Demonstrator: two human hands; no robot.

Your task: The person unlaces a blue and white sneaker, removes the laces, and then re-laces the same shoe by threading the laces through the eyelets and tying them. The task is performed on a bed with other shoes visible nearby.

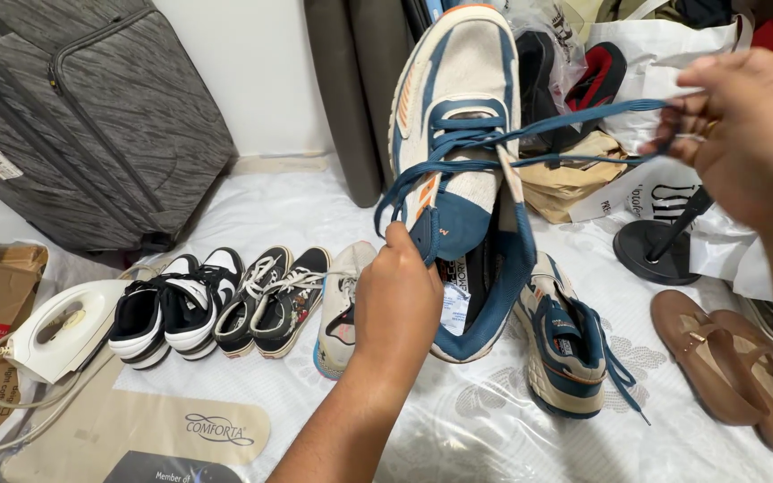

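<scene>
**Lacing half done on a raised blue-and-cream trainer**

I hold a blue-and-cream trainer [458, 134] up in front of me, my left hand [397, 300] closed on its blue tongue and collar from below, thumb side toward the opening. My right hand [744, 134], up and off to the right, is pinched shut on the ends of the blue lace [574, 121], which runs taut from the eyelets across to my fingers.

As far as I can judge, the work stands midway: the lace crosses through the rows nearest the toe, while the eyelets close to my left hand look empty and the tongue hangs loose and folded out. No knot or bow shows. The exact count of rows threaded is hard to read.

The shoe stands nearly upright, long axis running from my left hand up and away, leaning slightly right. Its toe points up toward the far wall, the heel opening down toward my left wrist, the laced face turned to me.

Just right of my left hand, its mate [565, 344] lies flat on the plastic-covered mattress [458, 420], already laced as far as I can see. Left of that hand sit a single pale shoe [340, 309], a black canvas pair [272, 300], a black-and-white pair [172, 309] and a white clothes iron [60, 326]. Below my right hand rest brown sandals [726, 358] and a black round stand base [655, 250]. A grey suitcase [91, 107] leans far left.
</scene>
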